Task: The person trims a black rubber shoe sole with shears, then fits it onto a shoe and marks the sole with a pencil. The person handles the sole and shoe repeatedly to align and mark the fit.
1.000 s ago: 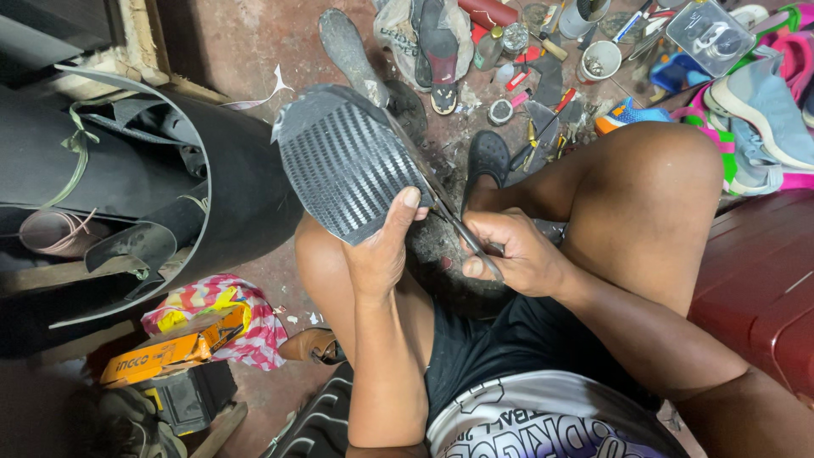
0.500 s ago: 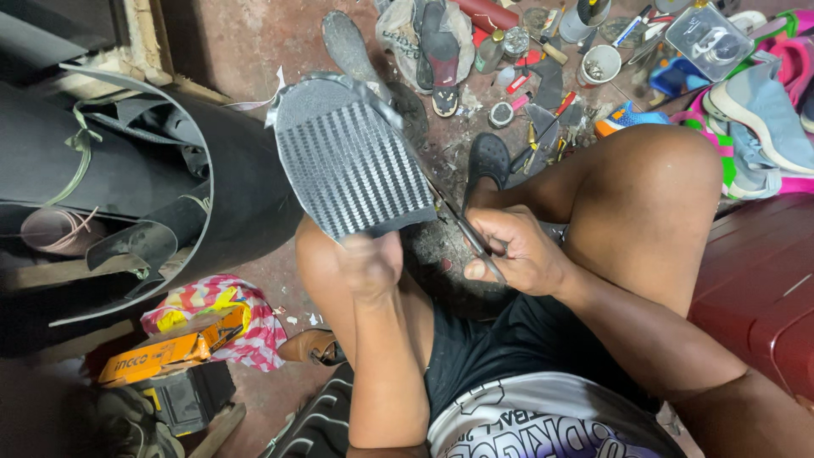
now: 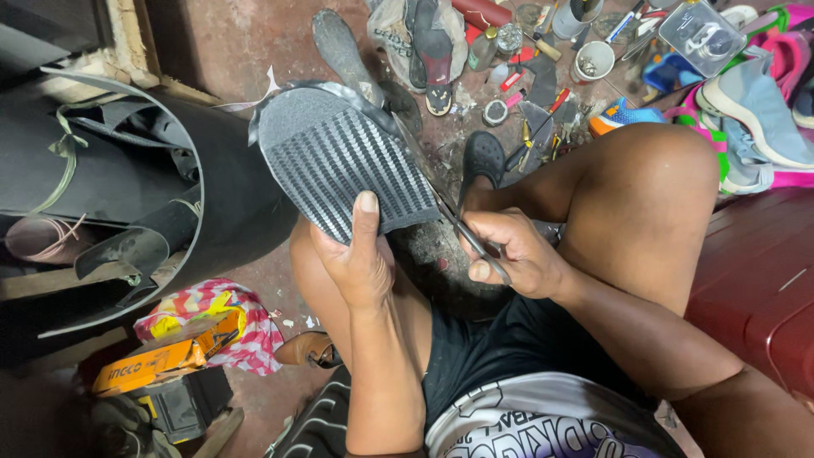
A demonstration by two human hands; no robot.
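With the left hand [image 3: 360, 263] gripping the ribbed sole [image 3: 339, 161] and the right hand's [image 3: 509, 254] fingers closed on the scissors [image 3: 471, 242], a slip risks nicking the thumb [image 3: 366, 212].

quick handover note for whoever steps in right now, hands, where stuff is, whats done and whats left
Left hand: grips the near end of the ribbed grey rubber sole, thumb on the tread, held up over the left knee.
Right hand: closed on the scissors, blades at the sole's right edge.
Done: a thin trimmed strip curls off the sole's far edge, so that part looks cut.
Left: the right edge by the blades and the near end appear untrimmed.
Nearby: roll of black rubber sheet at left, tools and shoes on the floor ahead.
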